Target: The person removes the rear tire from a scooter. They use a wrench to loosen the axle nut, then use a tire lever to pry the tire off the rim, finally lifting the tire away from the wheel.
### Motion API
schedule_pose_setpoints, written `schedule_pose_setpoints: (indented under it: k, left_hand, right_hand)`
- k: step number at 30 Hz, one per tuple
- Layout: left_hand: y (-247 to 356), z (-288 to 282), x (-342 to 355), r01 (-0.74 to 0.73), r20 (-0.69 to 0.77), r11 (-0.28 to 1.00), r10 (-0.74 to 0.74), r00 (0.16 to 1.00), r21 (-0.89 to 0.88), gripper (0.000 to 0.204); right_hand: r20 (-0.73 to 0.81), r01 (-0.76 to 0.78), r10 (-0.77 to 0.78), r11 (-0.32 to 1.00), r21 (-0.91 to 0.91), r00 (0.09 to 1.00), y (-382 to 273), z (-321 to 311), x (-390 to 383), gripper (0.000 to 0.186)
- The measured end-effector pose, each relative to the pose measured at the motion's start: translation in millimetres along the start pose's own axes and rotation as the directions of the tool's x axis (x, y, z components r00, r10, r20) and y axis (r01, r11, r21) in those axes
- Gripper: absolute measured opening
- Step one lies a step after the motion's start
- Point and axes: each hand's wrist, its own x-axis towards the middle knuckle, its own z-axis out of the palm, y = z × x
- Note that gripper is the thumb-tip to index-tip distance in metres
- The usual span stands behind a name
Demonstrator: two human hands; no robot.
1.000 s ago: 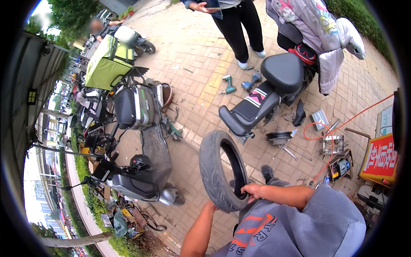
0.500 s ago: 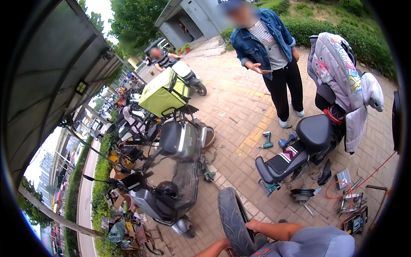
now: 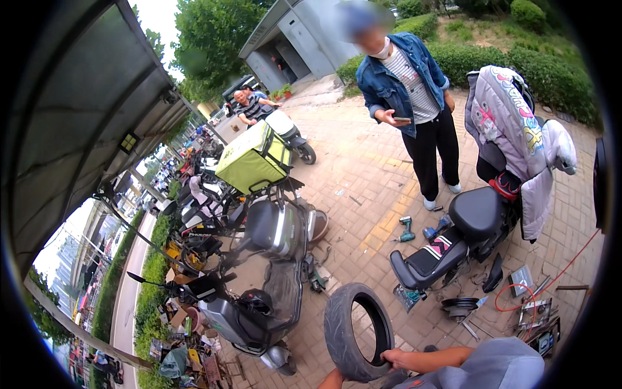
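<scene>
A worn black tire [image 3: 341, 324] stands tilted in front of me, its open centre facing up and to the right. My right hand [image 3: 391, 357] grips its near right edge, the fingers curled over the bead. Low on the tire's left side, my left hand [image 3: 334, 378] holds the tread; most of its fingers are hidden by the tire and the picture's edge. A bare wheel rim [image 3: 459, 306] lies on the paving to the right, apart from the tire.
An electric scooter [image 3: 259, 285] with a lime delivery box [image 3: 254, 157] stands left. A second scooter [image 3: 476, 214] stands right, near a cordless drill [image 3: 405, 229], a red hose [image 3: 518, 285] and loose tools. A person in a denim jacket [image 3: 405, 84] stands ahead, holding a phone.
The tire has turned from nearly edge-on, so its open centre now shows. Both my hands have stayed at its lower part. My view has shifted slightly.
</scene>
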Motion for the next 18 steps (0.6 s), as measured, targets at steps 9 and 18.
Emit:
schedule_pose_setpoints:
  k: [9, 18]
  left_hand:
    - [-8, 4, 4, 0.008, 0.006, 1.000, -0.008, 1.000, 0.005, 0.064]
    - [-21, 4, 2, 0.008, -0.014, 1.000, -0.008, 1.000, -0.004, 0.066]
  right_hand:
    - [0.125, -0.157, 0.137, 0.974, 0.162, 0.983, 24, -34, -51, 0.044]
    - [0.104, -0.132, 0.115, 0.977, 0.167, 0.988, 16, -33, -61, 0.043]
